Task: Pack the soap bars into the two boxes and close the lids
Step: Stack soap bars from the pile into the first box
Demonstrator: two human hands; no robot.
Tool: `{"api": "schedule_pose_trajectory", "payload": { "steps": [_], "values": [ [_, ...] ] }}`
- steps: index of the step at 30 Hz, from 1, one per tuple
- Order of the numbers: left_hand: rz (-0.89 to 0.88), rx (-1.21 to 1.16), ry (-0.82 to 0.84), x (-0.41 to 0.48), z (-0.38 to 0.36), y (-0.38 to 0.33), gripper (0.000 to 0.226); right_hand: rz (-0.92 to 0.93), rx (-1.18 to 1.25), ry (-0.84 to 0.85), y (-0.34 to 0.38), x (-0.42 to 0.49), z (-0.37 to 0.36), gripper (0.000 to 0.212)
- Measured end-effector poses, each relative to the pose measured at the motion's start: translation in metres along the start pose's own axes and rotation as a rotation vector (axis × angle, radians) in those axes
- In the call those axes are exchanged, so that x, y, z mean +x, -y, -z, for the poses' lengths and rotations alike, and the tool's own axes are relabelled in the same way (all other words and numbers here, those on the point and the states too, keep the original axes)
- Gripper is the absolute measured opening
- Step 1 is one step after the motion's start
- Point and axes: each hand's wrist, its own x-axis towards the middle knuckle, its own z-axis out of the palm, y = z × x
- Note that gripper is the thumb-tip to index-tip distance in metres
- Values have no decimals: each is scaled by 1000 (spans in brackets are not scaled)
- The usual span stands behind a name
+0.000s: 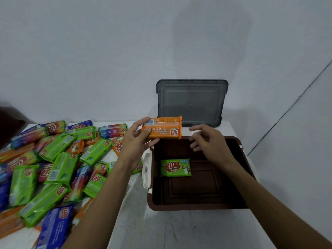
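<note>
One green bar (175, 168) lies flat in the box (188, 207), toward its far-left corner. The left hand (138, 139) grasps an orange bar (162, 129) by its left end, thumb on the face, and holds it above the box's far-left rim. The right hand (208, 141) hovers over the box's far side with loose fingers, holding nothing. The lid (192, 103) stands off the box at the table's (161, 230) far edge, against the wall. A pile (59, 159) of bars covers the table's left side. Step in hand, as judged: loading — barely begun. The next move calls for lowering the orange bar flat beside the green one — square to it, to save room. No second box identified.
</note>
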Motion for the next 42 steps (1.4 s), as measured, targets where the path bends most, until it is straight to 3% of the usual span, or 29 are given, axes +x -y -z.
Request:
{"api": "schedule_pose_trajectory", "payload": {
  "steps": [4, 8, 12, 16, 18, 23, 26, 29, 35, 42],
  "values": [
    [-145, 209, 0, -7, -15, -4, 44, 44, 115, -17, 18, 1, -9, 25],
    [-241, 329, 6, -13, -27, -8, 57, -124, 200, 35, 26, 0, -15, 27],
    [-349, 622, 115, -19, -34, -13, 53, -356, 637, 197, 32, -3, -17, 43],
    [-319, 658, 318, -18, -44, -10, 58, -411, 1043, 276, 33, -3, -15, 56],
    [-311, 675, 370, -16, -45, -4, 55, -416, 1120, 253, 28, -4, -16, 49],
    [-464, 838, 142, -9, -26, -1, 37, -474, 1025, 65, 9, -9, -11, 31],
    [-543, 1051, 64, 1, -6, 7, 33, -418, 801, 69, 6, -14, -2, 38],
    [-556, 1232, 61, 9, 10, 22, 30, -348, 649, 127, -1, -23, 2, 50],
    [-550, 1271, 102, 10, 20, 41, 27, -233, 208, 205, -10, -39, -7, 37],
    [-572, 1236, 71, 8, 21, 45, 26, -411, 178, 422, -23, -46, -19, 16]
  ]
}}
